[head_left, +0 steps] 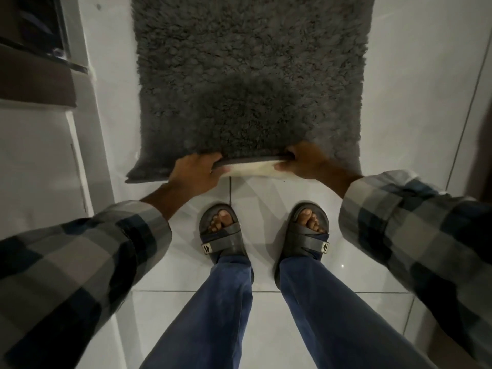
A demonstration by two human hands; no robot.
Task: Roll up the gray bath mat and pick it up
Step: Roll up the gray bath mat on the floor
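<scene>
Both hands, left hand and right hand, grip the near edge of the fluffy gray bath mat; uneven rolling could make it crooked.

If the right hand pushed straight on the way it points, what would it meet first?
Probably the bath mat itself: the right hand already has a grip on its lifted near edge, pointing across the pile. Depth is unclear.
</scene>
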